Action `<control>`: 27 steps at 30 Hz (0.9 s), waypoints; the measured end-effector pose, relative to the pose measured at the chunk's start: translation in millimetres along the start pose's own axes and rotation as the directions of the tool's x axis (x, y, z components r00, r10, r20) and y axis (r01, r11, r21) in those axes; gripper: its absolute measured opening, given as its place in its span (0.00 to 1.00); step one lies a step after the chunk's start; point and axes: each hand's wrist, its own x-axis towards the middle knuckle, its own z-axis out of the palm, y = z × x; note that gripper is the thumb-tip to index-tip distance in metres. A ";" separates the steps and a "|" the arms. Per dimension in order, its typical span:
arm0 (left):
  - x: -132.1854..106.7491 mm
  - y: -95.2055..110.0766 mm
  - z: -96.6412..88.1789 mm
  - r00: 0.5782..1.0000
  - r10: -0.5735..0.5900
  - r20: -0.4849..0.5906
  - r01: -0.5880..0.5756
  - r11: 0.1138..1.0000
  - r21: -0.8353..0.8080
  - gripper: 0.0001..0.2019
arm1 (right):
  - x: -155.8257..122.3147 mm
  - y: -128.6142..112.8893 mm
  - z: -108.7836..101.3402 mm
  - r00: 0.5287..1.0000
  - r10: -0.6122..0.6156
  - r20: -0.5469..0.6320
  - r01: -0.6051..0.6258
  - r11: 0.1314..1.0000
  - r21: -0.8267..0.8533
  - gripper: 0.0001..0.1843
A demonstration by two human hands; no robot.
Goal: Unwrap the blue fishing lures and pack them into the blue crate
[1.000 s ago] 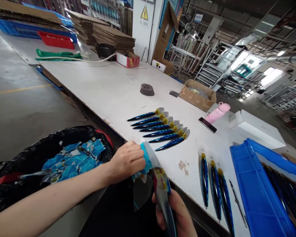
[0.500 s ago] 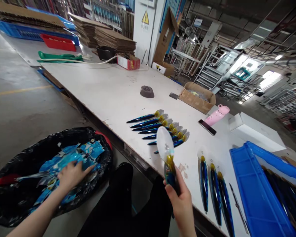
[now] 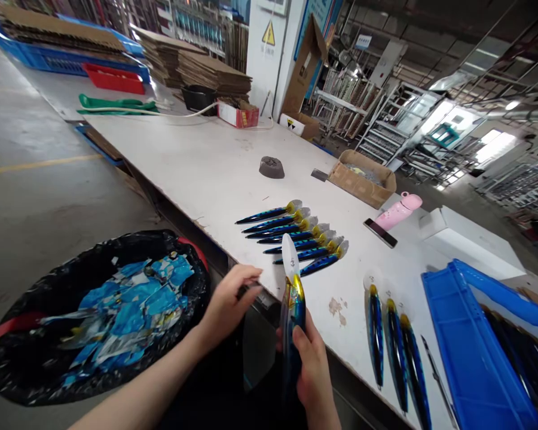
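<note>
Upright in my right hand [image 3: 312, 364] is a blue-and-yellow fishing lure [image 3: 295, 304] with a clear lip at its top; my fingers are wrapped round its body. My left hand [image 3: 231, 301] hovers just left of it at the table edge, fingers and thumb apart, with nothing seen in them. Beyond the held lure, a fanned row of several similar lures [image 3: 273, 230] lies on the white table [image 3: 197, 155]. To the right, 3 more lures [image 3: 397, 334] lie side by side, their clear lips pointing away from me.
A black-lined bin [image 3: 22, 310] with blue and white scraps stands at lower left. Right of the loose lures are a thin pointed tool [image 3: 437, 376] and a blue crate [image 3: 466, 358] of lures. Further back are a phone [image 3: 380, 233], pink bottle [image 3: 399, 212] and cardboard box [image 3: 363, 182].
My left hand has come up out of the scraps in the bin and moved right, close to the held lure. The lure has turned in my right hand, its lip now more edge-on.
</note>
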 end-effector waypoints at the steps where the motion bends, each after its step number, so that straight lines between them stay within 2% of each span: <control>1: 1.7 15.5 10.6 0.998 0.061 0.005 -0.061 0.997 -0.038 0.13 | -1.9 -0.4 3.4 0.999 0.038 0.000 -0.038 0.997 0.073 0.36; 3: 2.7 34.0 25.9 0.994 0.107 0.023 -0.105 0.991 -0.088 0.15 | -5.4 -1.6 8.4 0.998 0.058 0.002 -0.058 0.987 0.153 0.34; 6: 3.9 40.0 34.4 0.996 0.079 0.043 -0.074 0.991 -0.112 0.12 | -8.5 -2.8 10.6 0.999 0.050 0.016 -0.052 0.981 0.188 0.30; 10: 11.8 38.5 26.5 0.992 0.077 0.101 -0.072 0.996 -0.052 0.04 | -10.0 -1.7 7.3 0.996 0.080 0.044 -0.087 0.979 0.184 0.26; 12: 16.8 38.8 19.9 0.979 0.128 0.160 -0.127 0.992 -0.011 0.04 | -10.6 -1.4 5.1 0.993 0.102 0.062 -0.112 0.978 0.174 0.25; 14: 20.5 39.3 13.8 0.952 0.236 0.197 -0.244 0.969 0.019 0.07 | -11.1 -1.9 2.9 0.988 0.120 0.097 -0.136 0.974 0.183 0.24; 18: 21.7 41.0 4.7 0.869 0.437 0.230 -0.464 0.883 0.073 0.10 | -11.9 -4.6 -1.5 0.965 0.151 0.216 -0.200 0.953 0.227 0.23; 23: 16.6 42.1 -2.0 0.800 0.515 0.308 -0.570 0.813 0.120 0.12 | -13.0 -6.5 -5.8 0.925 0.206 0.319 -0.309 0.897 0.317 0.21; 25: 15.5 41.4 -4.1 0.776 0.527 0.346 -0.595 0.793 0.127 0.13 | -13.0 -4.1 -8.6 0.905 0.247 0.346 -0.364 0.870 0.331 0.24; 27: 16.4 40.8 -6.7 0.752 0.535 0.385 -0.617 0.777 0.125 0.14 | -12.4 0.5 -12.9 0.864 0.308 0.399 -0.443 0.842 0.309 0.29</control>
